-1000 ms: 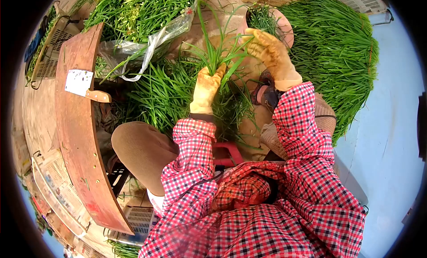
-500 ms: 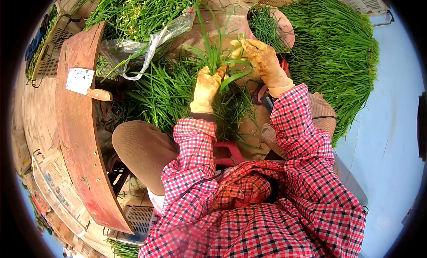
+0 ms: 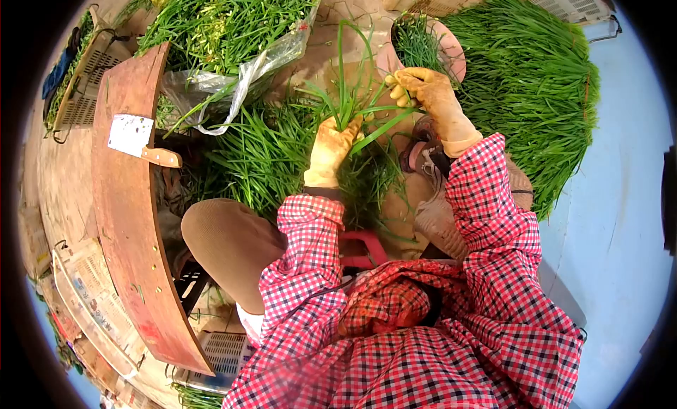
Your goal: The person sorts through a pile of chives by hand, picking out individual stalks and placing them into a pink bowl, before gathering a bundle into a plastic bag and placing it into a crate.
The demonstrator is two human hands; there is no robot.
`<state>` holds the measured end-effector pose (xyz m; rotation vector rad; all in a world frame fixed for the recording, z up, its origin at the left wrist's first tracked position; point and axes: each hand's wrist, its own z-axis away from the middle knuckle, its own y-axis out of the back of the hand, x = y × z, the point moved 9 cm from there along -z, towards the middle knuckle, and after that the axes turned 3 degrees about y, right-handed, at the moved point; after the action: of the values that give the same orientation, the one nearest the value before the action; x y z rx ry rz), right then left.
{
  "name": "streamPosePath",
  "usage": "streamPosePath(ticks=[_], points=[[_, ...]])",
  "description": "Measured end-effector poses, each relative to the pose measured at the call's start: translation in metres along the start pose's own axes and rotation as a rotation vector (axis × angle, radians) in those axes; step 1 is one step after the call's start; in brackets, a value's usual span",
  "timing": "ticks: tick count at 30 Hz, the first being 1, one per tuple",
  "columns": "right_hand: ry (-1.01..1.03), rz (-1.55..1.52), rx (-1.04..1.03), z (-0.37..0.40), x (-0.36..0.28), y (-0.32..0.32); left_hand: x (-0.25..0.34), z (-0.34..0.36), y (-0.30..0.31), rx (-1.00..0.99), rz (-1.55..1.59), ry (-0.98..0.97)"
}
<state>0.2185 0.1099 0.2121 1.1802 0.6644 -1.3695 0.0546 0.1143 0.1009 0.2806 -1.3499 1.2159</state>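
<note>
L hand (image 3: 333, 147) in closed grip, R hand (image 3: 423, 92) raised, fingers curled, wrists apart

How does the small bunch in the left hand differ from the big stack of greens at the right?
The small bunch is a handful; the big stack is far larger.
The bunch's leaves splay loosely; the stack's are packed close, mostly running one way.
The bunch is gripped in the gloved left hand; the stack lies at the person's right.
Both are green, long-leaved.

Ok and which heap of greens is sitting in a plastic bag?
The upper-left heap, beyond the cleaver: clear plastic shows along its edge. The large right-hand heap and the loose heap beside the left hand show none.
</note>
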Motion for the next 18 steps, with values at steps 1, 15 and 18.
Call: streamPosePath(ticks=[1, 15, 18], points=[[0.011, -0.035, 0.039, 0.000, -0.001, 0.006, -0.003, -0.001, 0.002, 0.019, -0.033, 0.007], [0.065, -0.326, 0.140, -0.045, -0.006, 0.103, 0.013, 0.007, -0.003, 0.042, -0.354, 0.001], [0.035, 0.127, 0.380, -0.066, -0.005, 0.144, 0.000, 0.002, 0.003, 0.040, -0.148, 0.009]])
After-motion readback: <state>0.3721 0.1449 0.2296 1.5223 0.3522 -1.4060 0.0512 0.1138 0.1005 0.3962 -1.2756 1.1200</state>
